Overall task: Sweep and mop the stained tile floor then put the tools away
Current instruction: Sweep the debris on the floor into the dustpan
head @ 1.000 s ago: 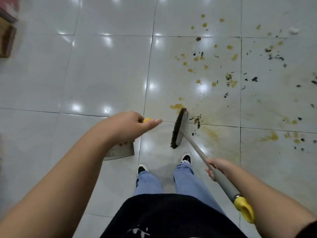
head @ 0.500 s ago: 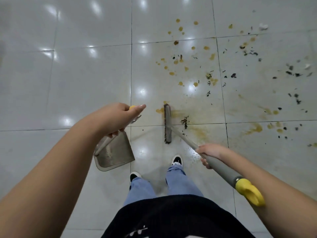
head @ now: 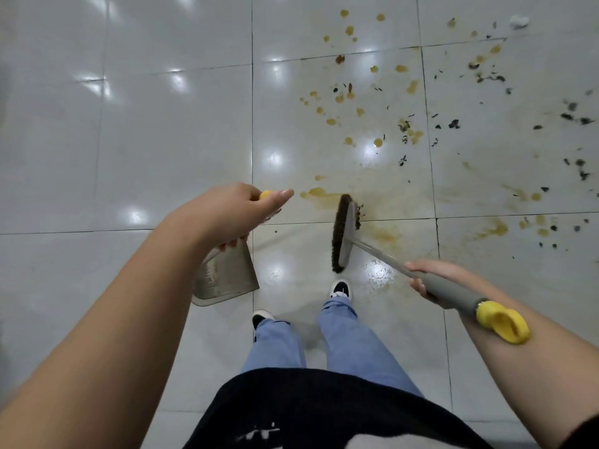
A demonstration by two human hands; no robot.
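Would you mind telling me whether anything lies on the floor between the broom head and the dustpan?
Nothing visible does: only bare tile separates the broom head from the dustpan, apart from one tiny dark speck.

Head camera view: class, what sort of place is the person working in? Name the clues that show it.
Probably an indoor room with a hard floor, though which room cannot be told. Clues: large glossy pale tiles reflecting ceiling lights, yellow-brown stains and dark debris on them, and a broom and dustpan in use.

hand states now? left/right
Left hand: grips the dustpan handle.
Right hand: grips the broom handle.
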